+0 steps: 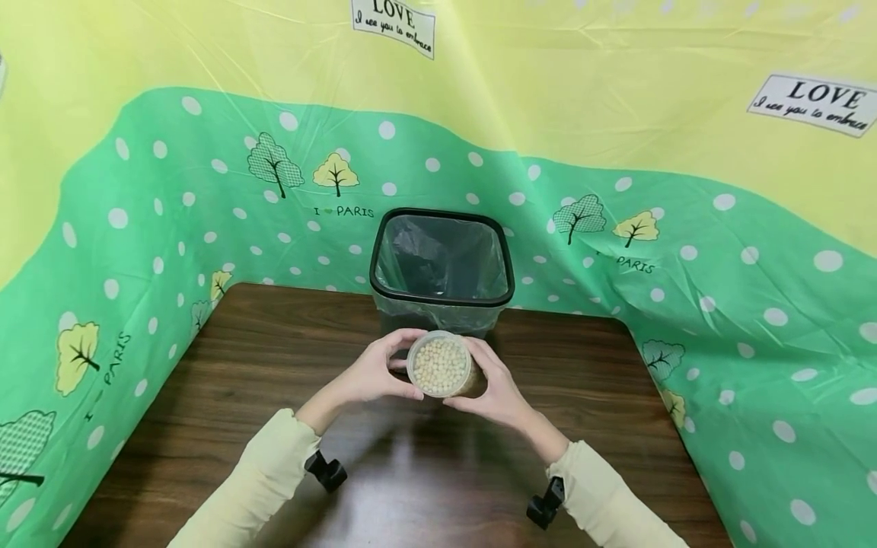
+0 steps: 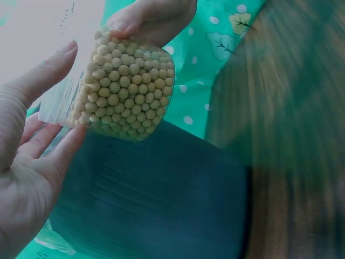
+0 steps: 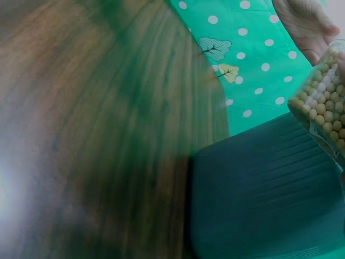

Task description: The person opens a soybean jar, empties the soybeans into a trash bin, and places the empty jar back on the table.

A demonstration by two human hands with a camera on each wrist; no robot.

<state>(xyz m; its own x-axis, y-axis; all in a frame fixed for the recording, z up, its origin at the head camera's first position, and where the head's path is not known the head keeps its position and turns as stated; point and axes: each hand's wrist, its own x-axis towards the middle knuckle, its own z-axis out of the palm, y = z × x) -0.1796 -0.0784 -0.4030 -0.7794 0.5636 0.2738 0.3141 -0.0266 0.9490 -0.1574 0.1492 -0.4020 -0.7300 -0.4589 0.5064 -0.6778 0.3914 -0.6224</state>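
Note:
A clear plastic jar [image 1: 441, 364] full of small pale round balls, like dried beans or peas, is held up between both hands in front of the bin. Its round translucent top faces the head camera. My left hand [image 1: 375, 371] curves its thumb and fingers about the rim from the left. In the left wrist view, fingertips of the left hand [image 2: 32, 145] touch the ribbed whitish rim; the thumb lies along its other side. My right hand [image 1: 495, 384] grips the jar's right side, thumb below and fingers above. In the right wrist view the jar [image 3: 323, 102] is partly cut off.
Just beyond the hands stands a dark bin [image 1: 510, 266] with a clear liner, at the far edge of the brown wooden table [image 1: 589, 426]. A green and yellow printed cloth [image 1: 479, 179] hangs behind and along both sides. Both wrists wear a small black camera.

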